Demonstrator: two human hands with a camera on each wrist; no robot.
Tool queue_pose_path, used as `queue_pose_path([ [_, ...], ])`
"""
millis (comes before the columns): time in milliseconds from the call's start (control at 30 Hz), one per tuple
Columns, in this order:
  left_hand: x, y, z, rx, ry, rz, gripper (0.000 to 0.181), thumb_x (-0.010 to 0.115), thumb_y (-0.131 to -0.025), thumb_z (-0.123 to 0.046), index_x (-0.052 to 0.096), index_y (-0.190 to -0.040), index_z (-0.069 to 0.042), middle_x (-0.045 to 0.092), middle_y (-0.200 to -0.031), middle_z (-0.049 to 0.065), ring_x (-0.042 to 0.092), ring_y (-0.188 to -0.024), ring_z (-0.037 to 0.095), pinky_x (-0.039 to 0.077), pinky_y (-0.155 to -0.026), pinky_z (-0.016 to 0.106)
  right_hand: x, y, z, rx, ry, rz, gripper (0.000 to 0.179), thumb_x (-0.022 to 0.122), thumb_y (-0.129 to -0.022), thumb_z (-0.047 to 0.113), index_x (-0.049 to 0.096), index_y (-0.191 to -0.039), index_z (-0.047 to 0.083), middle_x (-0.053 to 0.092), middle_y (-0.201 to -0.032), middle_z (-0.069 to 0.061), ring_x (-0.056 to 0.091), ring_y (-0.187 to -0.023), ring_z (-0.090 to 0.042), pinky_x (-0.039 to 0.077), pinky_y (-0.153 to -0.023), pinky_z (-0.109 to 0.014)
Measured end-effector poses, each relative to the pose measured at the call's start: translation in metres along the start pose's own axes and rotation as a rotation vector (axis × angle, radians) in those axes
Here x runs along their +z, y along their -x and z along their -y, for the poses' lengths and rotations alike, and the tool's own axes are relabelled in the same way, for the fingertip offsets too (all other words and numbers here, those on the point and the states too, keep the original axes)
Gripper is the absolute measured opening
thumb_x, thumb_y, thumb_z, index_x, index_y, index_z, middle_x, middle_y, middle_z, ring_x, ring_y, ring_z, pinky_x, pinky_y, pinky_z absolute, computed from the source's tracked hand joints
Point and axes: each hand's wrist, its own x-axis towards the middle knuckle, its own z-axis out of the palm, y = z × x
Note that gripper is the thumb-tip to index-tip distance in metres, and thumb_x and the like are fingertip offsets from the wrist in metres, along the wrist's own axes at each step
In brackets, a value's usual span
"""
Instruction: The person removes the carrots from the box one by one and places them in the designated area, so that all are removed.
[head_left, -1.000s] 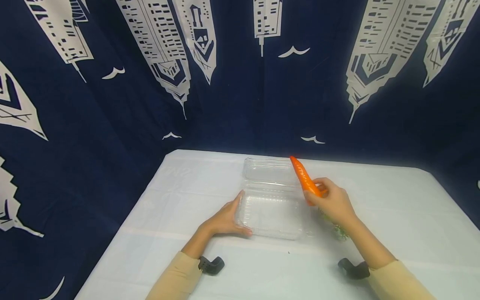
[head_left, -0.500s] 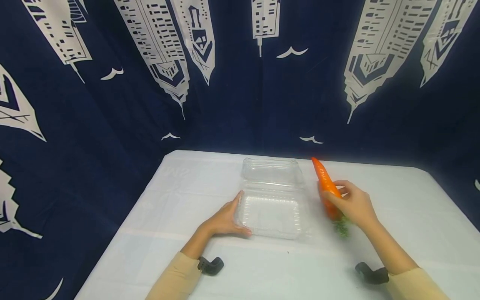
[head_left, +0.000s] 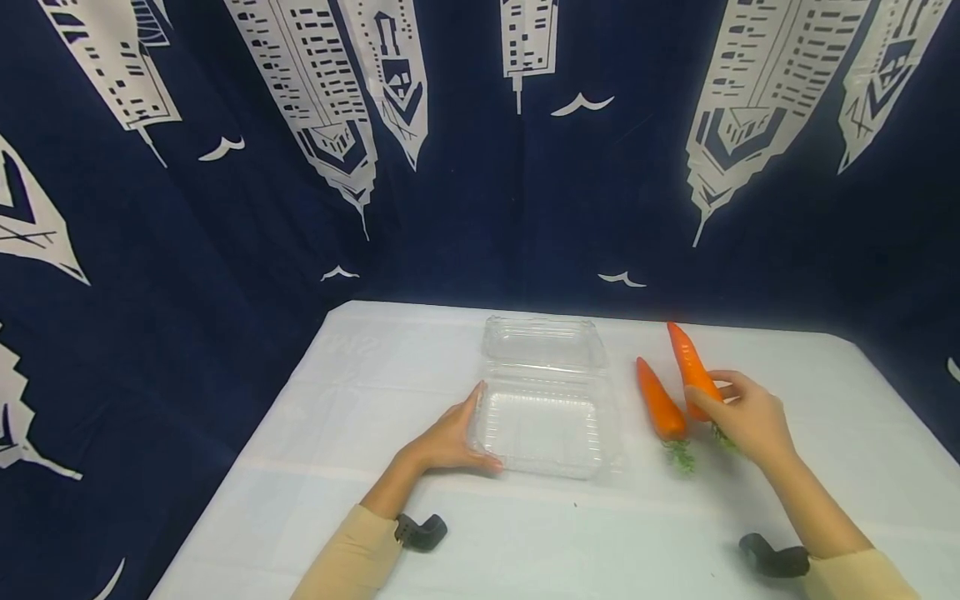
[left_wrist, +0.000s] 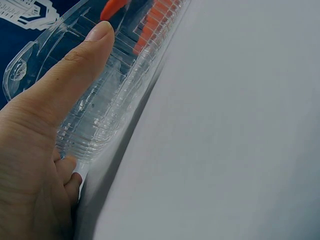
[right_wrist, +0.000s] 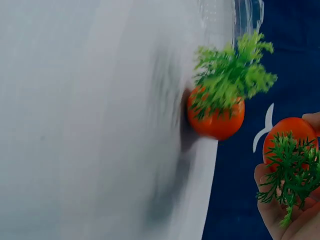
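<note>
An orange carrot (head_left: 688, 362) with green leafy tops is gripped in my right hand (head_left: 750, 414), raised above the table with its tip pointing away. In the right wrist view the held carrot (right_wrist: 292, 135) shows its fat end and leaves between thumb and fingers. A second carrot (head_left: 658, 402) lies on the table just left of that hand. My left hand (head_left: 448, 435) holds the left side of a clear plastic clamshell container (head_left: 542, 473), thumb at the near corner and fingers toward the far one. Its lid (head_left: 545, 342) lies folded back, open, behind the base.
A white cloth covers the table (head_left: 360, 400), whose far edge meets a dark blue curtain (head_left: 480, 208) printed with white buildings and birds. Dark camera mounts (head_left: 422, 532) sit on both wrists, near the beige sleeves.
My right hand has moved right with its carrot, away from over the container. The second carrot, hidden behind the hand and the held carrot before, now shows on the table. The left hand stays put.
</note>
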Motion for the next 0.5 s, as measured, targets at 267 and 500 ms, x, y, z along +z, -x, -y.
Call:
queue_pose_path([
  [267, 0.000, 0.000, 0.000, 0.006, 0.002, 0.005, 0.139, 0.091, -0.060, -0.049, 0.000, -0.157, -0.010, 0.027, -0.156, 0.021, 0.029, -0.140, 0.039, 0.027, -0.112, 0.054, -0.004, -0.002, -0.018, 0.066, 0.027, 0.003, 0.079, 0.056, -0.093, 0.057, 0.049, -0.132, -0.011, 0.053, -0.116, -0.040, 0.055, -0.094, -0.046, 0.053, -0.058, -0.031],
  [500, 0.000, -0.001, 0.000, 0.020, 0.013, -0.002, 0.138, 0.092, -0.060, -0.046, 0.000, -0.157, -0.009, 0.028, -0.155, 0.023, 0.030, -0.140, 0.039, 0.027, -0.111, 0.054, -0.007, -0.002, -0.035, 0.146, 0.028, 0.013, 0.082, 0.057, -0.091, 0.059, 0.046, -0.133, -0.011, 0.052, -0.117, -0.040, 0.055, -0.091, -0.043, 0.050, -0.056, -0.029],
])
